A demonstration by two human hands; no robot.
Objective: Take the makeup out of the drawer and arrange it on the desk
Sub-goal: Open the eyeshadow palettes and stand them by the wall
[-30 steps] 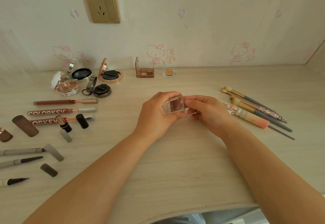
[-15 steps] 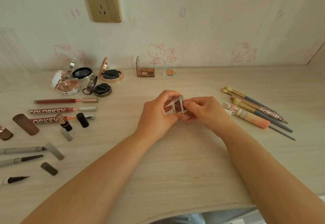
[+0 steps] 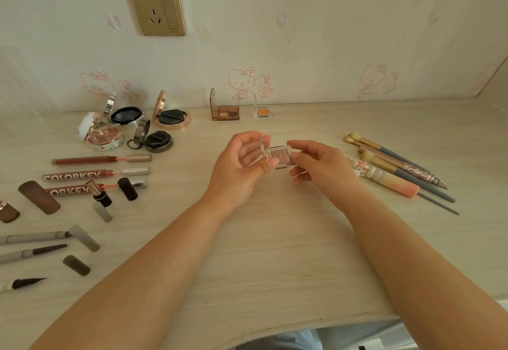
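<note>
A small clear eyeshadow case [image 3: 279, 157] with a pink glitter pan is held above the middle of the light wooden desk [image 3: 275, 239]. Its clear lid [image 3: 261, 143] stands upright, swung open. My left hand [image 3: 242, 165] pinches the case at the hinge side, thumb on the front corner. My right hand [image 3: 320, 165] grips the case's right edge with fingertips. The drawer is not in view.
Open compacts [image 3: 129, 127] sit at the back left, lip glosses [image 3: 96, 172] and eyeliner pens [image 3: 35, 250] with loose caps at the left. Two open eyeshadow palettes [image 3: 226, 110] stand by the wall. Brushes [image 3: 395, 168] lie to the right.
The case's lid has swung from closed to fully upright between my hands, showing the glitter pan. Both hands stayed over the middle of the desk.
</note>
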